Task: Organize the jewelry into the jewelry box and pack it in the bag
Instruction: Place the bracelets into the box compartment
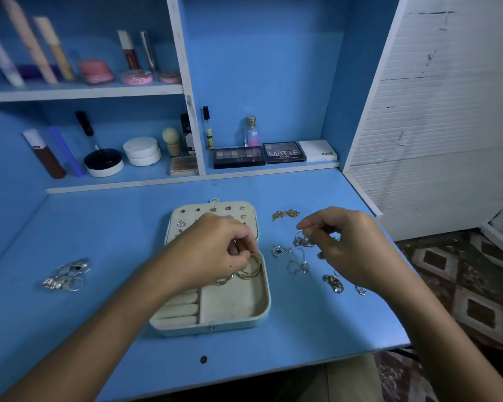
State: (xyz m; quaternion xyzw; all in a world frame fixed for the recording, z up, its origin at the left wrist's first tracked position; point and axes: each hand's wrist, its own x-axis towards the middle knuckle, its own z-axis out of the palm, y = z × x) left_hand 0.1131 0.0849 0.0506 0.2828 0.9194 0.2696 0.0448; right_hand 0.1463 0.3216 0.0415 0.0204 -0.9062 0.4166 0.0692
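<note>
Two hands (215, 250) (349, 245) over one jewelry box (235, 306) holding two bangles (249, 269).

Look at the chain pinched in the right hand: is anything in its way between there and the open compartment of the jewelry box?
Partly. The left hand hovers over the far end of the jewelry box, at the gold bangles. The nearer part of that compartment lies bare, so the chain in the right hand could go there.
</note>
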